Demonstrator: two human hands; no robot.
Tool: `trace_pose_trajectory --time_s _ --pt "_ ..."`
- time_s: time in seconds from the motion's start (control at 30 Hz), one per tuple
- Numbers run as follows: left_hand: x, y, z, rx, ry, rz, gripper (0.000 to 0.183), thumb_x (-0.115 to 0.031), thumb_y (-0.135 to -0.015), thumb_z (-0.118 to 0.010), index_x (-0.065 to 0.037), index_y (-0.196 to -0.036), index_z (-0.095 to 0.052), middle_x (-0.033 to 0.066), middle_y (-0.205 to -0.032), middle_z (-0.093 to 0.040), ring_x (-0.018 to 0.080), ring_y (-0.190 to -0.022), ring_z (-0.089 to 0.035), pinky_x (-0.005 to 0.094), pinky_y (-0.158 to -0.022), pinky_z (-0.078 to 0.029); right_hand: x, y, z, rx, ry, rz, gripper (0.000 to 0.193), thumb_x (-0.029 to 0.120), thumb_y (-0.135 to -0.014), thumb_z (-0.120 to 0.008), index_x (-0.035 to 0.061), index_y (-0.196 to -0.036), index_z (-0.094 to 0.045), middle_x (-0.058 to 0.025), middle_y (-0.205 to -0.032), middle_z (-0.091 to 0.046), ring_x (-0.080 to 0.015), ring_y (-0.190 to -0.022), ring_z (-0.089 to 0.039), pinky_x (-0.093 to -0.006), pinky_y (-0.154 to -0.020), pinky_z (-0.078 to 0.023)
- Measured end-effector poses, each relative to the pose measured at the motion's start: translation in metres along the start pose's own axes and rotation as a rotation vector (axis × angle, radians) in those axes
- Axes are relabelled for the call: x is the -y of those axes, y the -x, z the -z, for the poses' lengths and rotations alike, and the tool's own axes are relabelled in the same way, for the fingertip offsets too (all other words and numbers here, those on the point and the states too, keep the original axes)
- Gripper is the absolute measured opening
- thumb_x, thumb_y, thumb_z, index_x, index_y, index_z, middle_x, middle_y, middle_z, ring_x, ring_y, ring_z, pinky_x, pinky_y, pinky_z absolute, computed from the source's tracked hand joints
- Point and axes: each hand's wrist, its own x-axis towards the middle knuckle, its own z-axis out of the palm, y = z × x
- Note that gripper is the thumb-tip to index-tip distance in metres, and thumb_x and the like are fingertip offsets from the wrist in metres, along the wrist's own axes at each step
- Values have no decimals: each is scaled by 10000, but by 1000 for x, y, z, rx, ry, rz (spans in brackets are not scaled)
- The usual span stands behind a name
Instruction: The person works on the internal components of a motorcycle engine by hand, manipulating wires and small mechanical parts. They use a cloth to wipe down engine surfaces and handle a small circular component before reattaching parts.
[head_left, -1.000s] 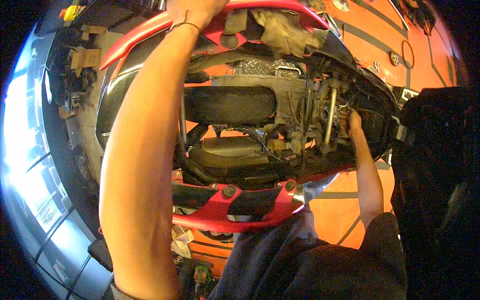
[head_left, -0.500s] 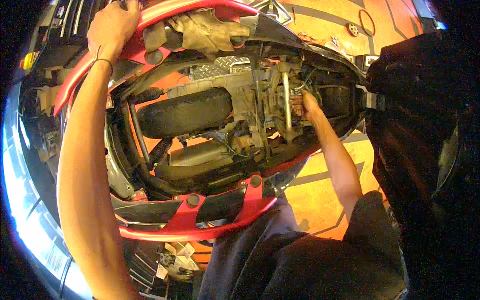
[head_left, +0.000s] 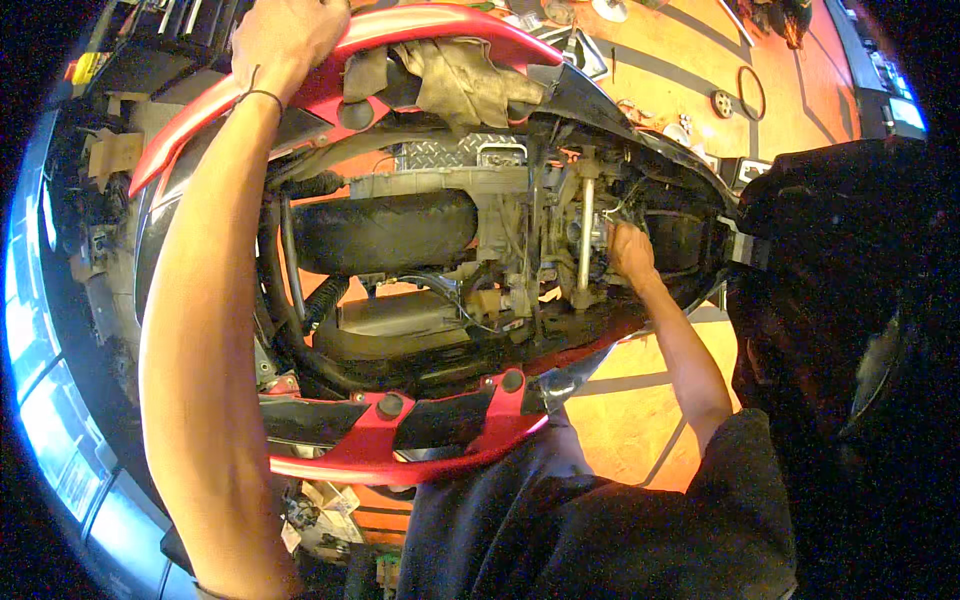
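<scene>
A scooter's body lies open below me, its seat off, showing the rear tyre (head_left: 390, 232) and the engine bay. At the far left, my left hand (head_left: 290, 42) is closed over the red grab rail (head_left: 430, 22); some of its fingertips are cut off by the upper edge. My right hand (head_left: 630, 252) is down in the bay, just right of a pale metal bar (head_left: 586, 235). Its fingers are curled inward beside a thin cable, and whatever they hold is hidden. A brown rag (head_left: 465, 82) is draped over the far side of the body, near the rail.
The near red rail (head_left: 400, 470) runs along my side, with black round pads on its brackets. A large black seat-like part (head_left: 840, 300) rises at the right. On the orange floor beyond lie a belt (head_left: 751, 93) and a small pulley (head_left: 722, 103). Boxes (head_left: 325, 505) stand at lower left.
The whole view has shifted, so the scooter sits a little lower and further right. My right hand has drawn slightly back from the metal bar. My left hand stays on the rail.
</scene>
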Motion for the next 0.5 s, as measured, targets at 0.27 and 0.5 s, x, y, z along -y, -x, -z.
trace_pose_trajectory --time_s 0.27,0.5 --pt "-6 4 7 67 46 34 542 -448 -827 -460 10 -1035 -661 293 -1026 -627 424 -993 -612 465 -888 -481 4 -18 10 -56 -199 -382 534 387 -943 -436 -103 -891 -641 -355 -927 -598 -494 -909 -581 -520 -811 -456" --pt "-20 22 10 -248 184 -17 381 -313 -812 -542 40 -765 -679 255 -811 -651 391 -790 -641 450 -761 -509 -42 -29 -15 -67 -1515 -833 348 301 -990 -382 -5 -1097 -509 -201 -869 -668 -351 -724 -676 -455 -593 -583"
